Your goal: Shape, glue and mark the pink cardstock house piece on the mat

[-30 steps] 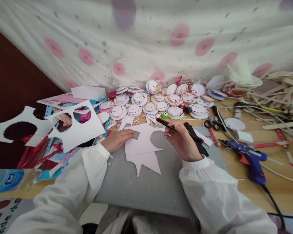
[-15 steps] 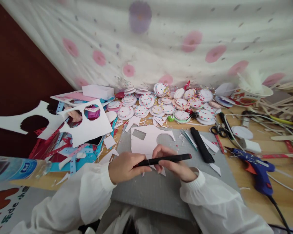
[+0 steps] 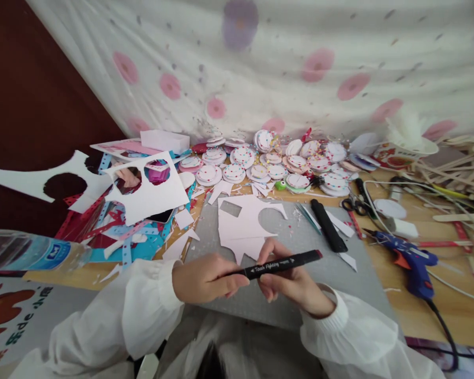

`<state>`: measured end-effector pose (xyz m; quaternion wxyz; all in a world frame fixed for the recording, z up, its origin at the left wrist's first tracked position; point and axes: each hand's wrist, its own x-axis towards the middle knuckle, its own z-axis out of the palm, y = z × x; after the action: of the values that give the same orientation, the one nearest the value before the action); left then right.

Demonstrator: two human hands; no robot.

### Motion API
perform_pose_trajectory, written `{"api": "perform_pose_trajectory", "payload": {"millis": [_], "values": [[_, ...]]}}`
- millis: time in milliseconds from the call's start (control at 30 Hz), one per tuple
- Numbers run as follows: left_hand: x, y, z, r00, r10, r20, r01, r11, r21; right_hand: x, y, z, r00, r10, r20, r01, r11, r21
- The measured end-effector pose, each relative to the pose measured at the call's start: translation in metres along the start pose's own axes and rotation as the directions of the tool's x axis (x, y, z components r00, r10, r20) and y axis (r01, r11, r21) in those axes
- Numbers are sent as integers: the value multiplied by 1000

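Hands gripping black marker, white lettering, dark reddish end

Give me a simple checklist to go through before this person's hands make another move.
1. The marker is held: ok; the left hand and the right hand both grip it.
2. The marker's left end is capped: cannot tell; the left hand covers it.
3. The cut card lies on the grey mat: ok, just beyond the hands.
4. The mat is free of loose things: not ok; a long black object and paper scraps lie on it.
5. The glue gun is apart from the hands: ok, it lies right of the mat.
6. The glue gun is cool: cannot tell.
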<state>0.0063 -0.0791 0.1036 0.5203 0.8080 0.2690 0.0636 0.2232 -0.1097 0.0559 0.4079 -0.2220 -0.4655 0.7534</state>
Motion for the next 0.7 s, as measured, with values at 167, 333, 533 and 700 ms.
{"api": "perform_pose_trajectory", "payload": {"millis": [167, 333, 533, 700], "values": [[-2, 1, 11, 995, 28, -98, 3, 955, 296, -7, 2, 15, 1000, -15, 15, 17, 992, -125], [-3, 5, 25, 997, 66, -25, -57, 962, 266, -10, 5, 27, 991, 86, -106, -100, 986, -134], [-5, 13, 41, 988, 118, -101, -50, 859, 510, -20, -6, 46, 975, 117, -190, -154, 968, -196], [-36, 21, 28, 981, 126, -149, -26, 840, 542, -57, -51, 13, 882, -176, -437, -36, 899, -436]]}}
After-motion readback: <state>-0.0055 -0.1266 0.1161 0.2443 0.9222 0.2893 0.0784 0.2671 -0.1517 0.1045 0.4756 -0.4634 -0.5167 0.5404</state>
